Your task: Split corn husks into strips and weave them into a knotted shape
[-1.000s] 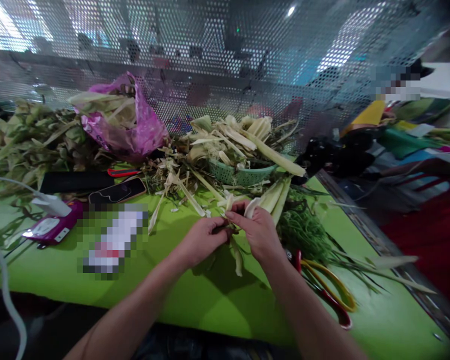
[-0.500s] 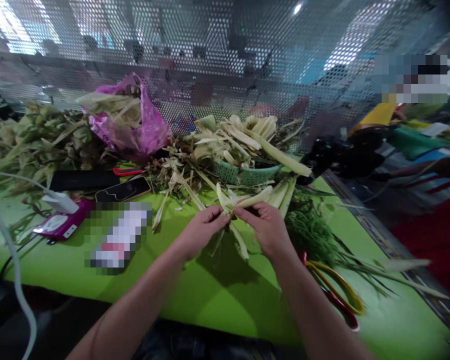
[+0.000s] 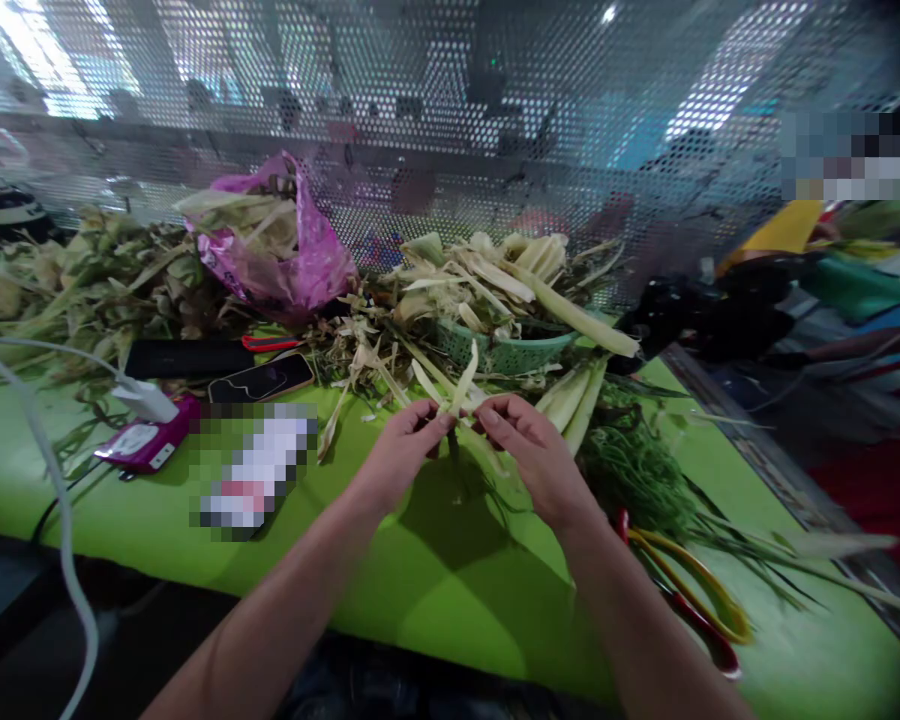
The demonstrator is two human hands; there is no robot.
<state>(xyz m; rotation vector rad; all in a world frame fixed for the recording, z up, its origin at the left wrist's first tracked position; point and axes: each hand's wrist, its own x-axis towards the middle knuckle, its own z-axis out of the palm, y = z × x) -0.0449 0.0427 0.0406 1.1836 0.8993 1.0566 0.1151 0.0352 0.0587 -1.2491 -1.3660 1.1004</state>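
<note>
My left hand pinches a small bunch of pale corn husk strips between thumb and fingers. Its tips stand up in a V and thinner ends hang below. Close on the other side, my right hand has thumb and fingertips pressed together on a strip of the same husk; the exact grip is partly hidden. Behind my hands, a green plastic basket is heaped with dry husks. Long husk leaves lean beside it on the right.
Scissors with red and yellow handles lie by my right forearm, near feathery greens. Leftward are a phone, a purple power box with a white cable, and a pink bag of husks. Perforated metal stands behind.
The view has shifted slightly, so the table things sit farther right. The husk strips have turned more upright, and the broad strip near my right fingers no longer shows stretched out to the right.
</note>
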